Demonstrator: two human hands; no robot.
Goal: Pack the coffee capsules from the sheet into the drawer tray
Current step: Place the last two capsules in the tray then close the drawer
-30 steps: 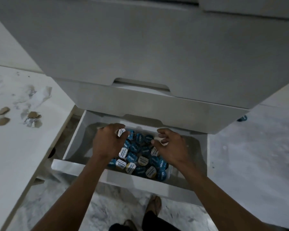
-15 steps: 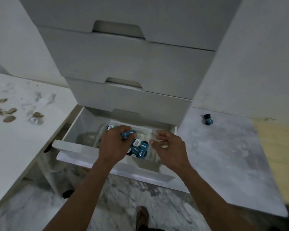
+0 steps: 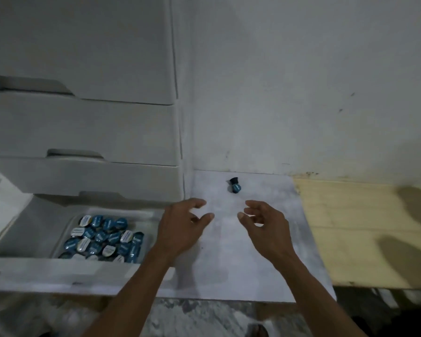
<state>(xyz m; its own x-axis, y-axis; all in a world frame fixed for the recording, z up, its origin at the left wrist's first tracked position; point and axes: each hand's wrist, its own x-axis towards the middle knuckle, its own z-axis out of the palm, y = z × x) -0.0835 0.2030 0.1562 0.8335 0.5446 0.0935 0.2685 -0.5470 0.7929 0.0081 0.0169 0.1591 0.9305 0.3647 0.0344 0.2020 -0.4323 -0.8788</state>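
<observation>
Capsules (image 3: 102, 237) in tray (image 3: 66, 229); sheet (image 3: 229, 251) right.

Both forearms reach up from the bottom edge, bare, angling in toward each other. The left hand (image 3: 180, 227) hovers palm down, fingers loosely curled, thumb pointing right, nothing in its grasp. The right hand (image 3: 267, 227) floats just beside it, a gap between them, fingers relaxed and slightly bent, thumb tip aimed at the left thumb, holding nothing. Wrists are level, hands mirror each other, fingertips pointing forward.
</observation>
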